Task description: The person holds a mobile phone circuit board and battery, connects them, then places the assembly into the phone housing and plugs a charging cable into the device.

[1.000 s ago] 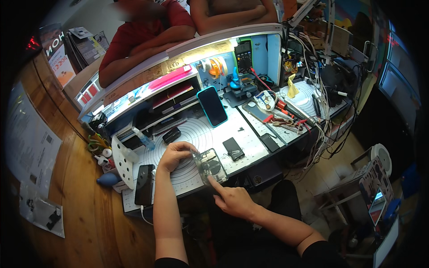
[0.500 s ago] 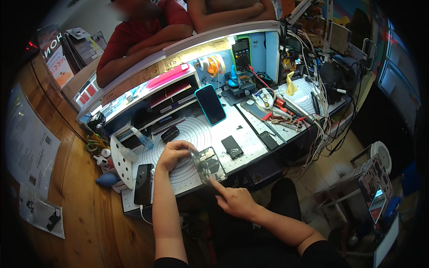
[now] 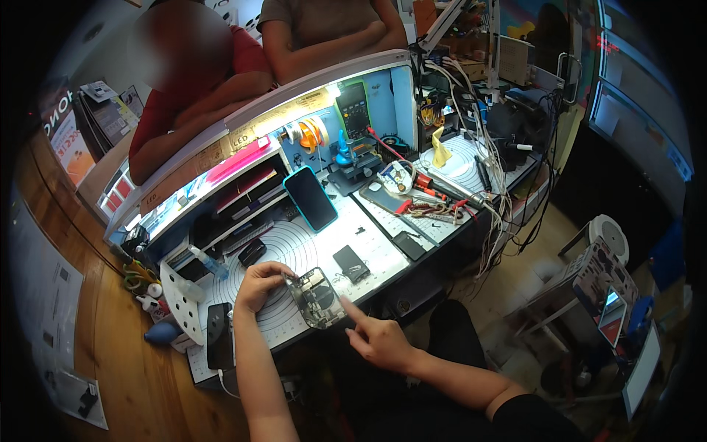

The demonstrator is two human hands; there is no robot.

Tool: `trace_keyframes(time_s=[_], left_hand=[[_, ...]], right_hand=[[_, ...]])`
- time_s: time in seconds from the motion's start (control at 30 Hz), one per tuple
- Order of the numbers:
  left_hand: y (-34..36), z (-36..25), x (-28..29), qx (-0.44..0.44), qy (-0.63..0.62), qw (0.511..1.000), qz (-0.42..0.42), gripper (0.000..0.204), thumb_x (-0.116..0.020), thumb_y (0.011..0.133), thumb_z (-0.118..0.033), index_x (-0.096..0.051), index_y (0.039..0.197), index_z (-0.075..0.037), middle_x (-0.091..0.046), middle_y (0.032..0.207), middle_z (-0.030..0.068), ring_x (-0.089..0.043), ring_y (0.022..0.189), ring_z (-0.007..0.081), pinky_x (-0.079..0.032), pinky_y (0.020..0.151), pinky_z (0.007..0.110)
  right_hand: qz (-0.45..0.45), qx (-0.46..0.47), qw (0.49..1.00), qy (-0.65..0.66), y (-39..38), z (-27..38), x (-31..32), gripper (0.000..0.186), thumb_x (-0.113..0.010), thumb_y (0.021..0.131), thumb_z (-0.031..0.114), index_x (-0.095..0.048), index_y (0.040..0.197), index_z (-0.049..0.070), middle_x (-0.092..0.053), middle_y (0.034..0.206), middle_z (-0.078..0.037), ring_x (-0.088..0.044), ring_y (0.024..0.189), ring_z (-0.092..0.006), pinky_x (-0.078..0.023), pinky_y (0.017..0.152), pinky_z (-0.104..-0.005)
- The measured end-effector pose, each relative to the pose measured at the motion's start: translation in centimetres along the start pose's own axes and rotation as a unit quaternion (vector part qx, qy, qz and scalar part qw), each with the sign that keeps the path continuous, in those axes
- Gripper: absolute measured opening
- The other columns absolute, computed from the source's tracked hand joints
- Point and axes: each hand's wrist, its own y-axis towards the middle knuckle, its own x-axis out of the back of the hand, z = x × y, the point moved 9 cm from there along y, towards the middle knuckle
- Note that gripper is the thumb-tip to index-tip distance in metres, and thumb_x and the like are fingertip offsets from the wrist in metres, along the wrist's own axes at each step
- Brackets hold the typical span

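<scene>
White bench mat (image 3: 353, 210); black phone (image 3: 219, 335), dark block (image 3: 350, 260).

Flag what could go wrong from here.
1. The left hand holds the opened smartphone only near its upper-left corner, by the front edge of the workbench; a slip might drop it.
2. The right hand has a bare index fingertip close to the exposed internals, so a stray touch could harm a part.
3. The left forearm could snag the white cable hanging over the edge.
</scene>
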Motion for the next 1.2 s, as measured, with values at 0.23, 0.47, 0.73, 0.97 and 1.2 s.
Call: trace_keyframes(time_s=[0.23,0.47,0.73,0.97,1.2], left_hand=[[0.5,-0.3,-0.6,-0.005,0.001,1.0,0.008,0.02,-0.063,0.081,0.01,-0.073,0.097,0.004,-0.075,0.097,0.0126,-0.071,0.095,0.0203,-0.054,0.09,0.03],[-0.4,-0.7,0.1,-0.008,0.003,1.0,-0.003,0.023,-0.061,0.079,0.011,-0.074,0.097,0.005,-0.075,0.1,0.014,-0.071,0.097,0.0217,-0.053,0.092,0.031],[0.3,0.6,0.1,0.007,-0.01,1.0,-0.005,0.021,-0.063,0.081,0.011,-0.074,0.098,0.005,-0.075,0.099,0.012,-0.07,0.095,0.0194,-0.054,0.09,0.03],[0.1,-0.5,-0.4,-0.01,0.0,1.0,0.0,0.021,-0.064,0.081,0.01,-0.073,0.098,0.004,-0.075,0.098,0.0121,-0.071,0.094,0.0196,-0.054,0.091,0.03],[0.3,-0.2,-0.7,-0.01,-0.007,1.0,0.007,0.02,-0.064,0.081,0.01,-0.073,0.098,0.005,-0.075,0.098,0.0126,-0.071,0.095,0.0202,-0.054,0.09,0.03]], right_hand=[[-0.139,0.275,0.951,0.007,0.5,7.8,8.7,0.074,-0.071,0.087,0.001,-0.042,0.155,0.007,-0.06,0.07,-0.006,-0.057,0.055,-0.0224,-0.048,0.055,-0.0328],[-0.119,-0.018,0.989,0.081,1.5,-0.2,9.4,0.072,-0.068,0.093,0.004,-0.036,0.158,0.005,-0.062,0.074,-0.003,-0.053,0.06,-0.0071,-0.049,0.062,-0.0248],[-0.07,-0.062,0.996,-0.01,0.7,-3.0,8.6,0.077,-0.069,0.092,0.011,-0.032,0.159,0.006,-0.065,0.072,-0.008,-0.061,0.058,-0.0196,-0.053,0.065,-0.0329],[-0.052,-0.25,0.962,-0.095,1.2,-7.6,10.9,0.087,-0.07,0.088,0.026,-0.027,0.157,-0.003,-0.073,0.077,-0.016,-0.071,0.076,-0.0378,-0.056,0.077,-0.0474],[-0.06,-0.23,0.966,-0.102,1.9,-6.4,12.7,0.086,-0.07,0.089,0.023,-0.026,0.161,0.01,-0.071,0.071,-0.013,-0.07,0.066,-0.0354,-0.055,0.071,-0.045]])
